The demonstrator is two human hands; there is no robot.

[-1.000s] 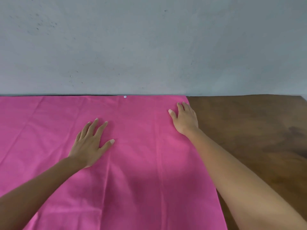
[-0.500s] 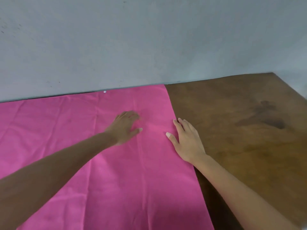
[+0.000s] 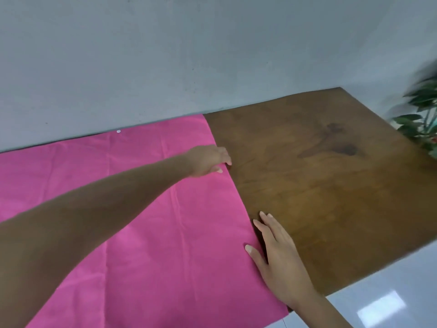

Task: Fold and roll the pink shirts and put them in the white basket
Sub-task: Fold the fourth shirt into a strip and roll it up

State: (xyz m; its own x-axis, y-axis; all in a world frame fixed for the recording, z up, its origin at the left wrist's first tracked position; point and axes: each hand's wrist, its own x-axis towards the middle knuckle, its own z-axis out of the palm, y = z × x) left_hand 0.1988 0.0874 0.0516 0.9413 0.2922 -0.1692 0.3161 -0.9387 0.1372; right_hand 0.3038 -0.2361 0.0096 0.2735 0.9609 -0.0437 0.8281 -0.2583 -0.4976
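Shirt: the pink shirt [image 3: 142, 221] lies spread flat on the brown counter [image 3: 319, 185], its right edge straight, its far edge against the wall [image 3: 189, 55]
Left hand: the left hand [image 3: 208, 160] reaches across to the far right edge, fingers held flat on the cloth (likely smoothing or about to lift that edge for a fold)
Right hand: the right hand [image 3: 279, 254] rests at the near right edge, fingers straight and close together, holding nothing, thumb on the pink cloth, probably to pin it
Basket: no white basket in view
Beside: a leafy plant [image 3: 423, 119] past the counter's right end
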